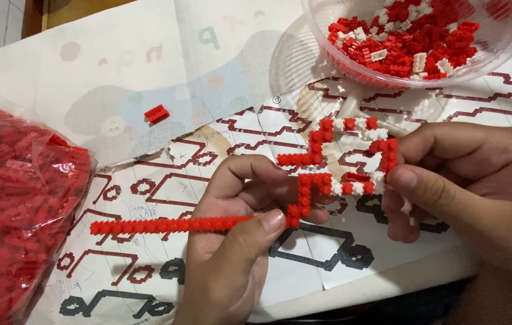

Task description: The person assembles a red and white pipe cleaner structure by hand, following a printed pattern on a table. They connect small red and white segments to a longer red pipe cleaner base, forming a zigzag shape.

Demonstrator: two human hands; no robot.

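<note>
A flat build of tiny red and white bricks [328, 168] is held above a printed instruction sheet [148, 198]. It has a long red row [160, 226] reaching left and a looping part at the upper right. My left hand [232, 241] pinches the long row where it joins the loop, thumb on top. My right hand [466, 180] grips the loop's right edge between thumb and fingers.
A clear plastic bowl [508, 48] of loose red and white bricks stands at the top right. A clear bag [15, 204] full of red bricks lies at the left. One loose red brick [156, 114] rests on the table covering.
</note>
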